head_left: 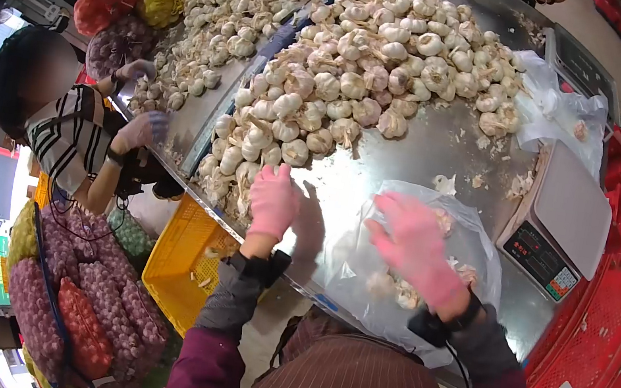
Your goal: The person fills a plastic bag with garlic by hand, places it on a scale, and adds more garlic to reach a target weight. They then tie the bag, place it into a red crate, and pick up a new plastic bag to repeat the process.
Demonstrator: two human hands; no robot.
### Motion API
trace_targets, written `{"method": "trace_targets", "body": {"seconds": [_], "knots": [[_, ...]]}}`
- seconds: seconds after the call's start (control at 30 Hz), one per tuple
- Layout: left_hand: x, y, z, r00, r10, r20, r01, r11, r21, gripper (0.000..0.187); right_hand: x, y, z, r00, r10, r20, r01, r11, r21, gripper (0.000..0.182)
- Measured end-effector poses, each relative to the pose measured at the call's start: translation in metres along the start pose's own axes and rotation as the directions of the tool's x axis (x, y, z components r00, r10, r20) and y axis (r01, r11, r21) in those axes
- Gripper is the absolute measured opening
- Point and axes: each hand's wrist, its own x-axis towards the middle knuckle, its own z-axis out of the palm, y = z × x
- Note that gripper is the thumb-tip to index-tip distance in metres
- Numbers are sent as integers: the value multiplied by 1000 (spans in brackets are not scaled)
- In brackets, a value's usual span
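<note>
The left hand (274,201), in a pink glove, rests on the near edge of the big heap of garlic (362,65) that covers the far part of the steel counter (429,151). Its fingers curl down over the nearest bulbs (243,172), but whether this grip has closed on one I cannot tell, since the back of the glove hides the fingertips.

The right hand (415,246), also gloved in pink, lies flat and spread on a clear plastic bag (473,234) on the counter just in front of the person. Its grip is released, with the fingers pressing the top of the bag. A few bulbs (397,287) show through the plastic below and beside the palm, so they sit under the hand rather than in it.

The two hands are apart, with bare steel between them. A scale (555,222) stands just right of the bag, and red crates (613,319) are stacked beyond it. A yellow crate (184,259) sits below the counter's edge. On the left another person's gloved hand (142,129) reaches toward a second heap.
</note>
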Motion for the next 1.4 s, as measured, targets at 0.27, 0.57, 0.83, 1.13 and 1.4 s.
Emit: {"method": "trace_targets", "body": {"seconds": [0.27,0.57,0.83,1.13,1.4], "knots": [[37,-40,48,926,-77,369,106,993,-58,46,166,-25,200,892,213,398,-27,905,-424,26],[-25,-87,-20,905,134,404,398,-602,-692,42,155,11,171,830,104,548,-142,989,28,57],[-46,-73,-17,923,302,240,371,-865,-337,37,77,-45,104,699,-185,690,-711,-278,646,49],[-92,111,-19,729,658,187,362,-140,-922,24,-72,-35,-25,807,161,569,-561,-91,822,46],[-114,171,22,457,884,93,-622,393,-677,52,-171,45,-41,890,452,-59,-451,892,27,40]]}}
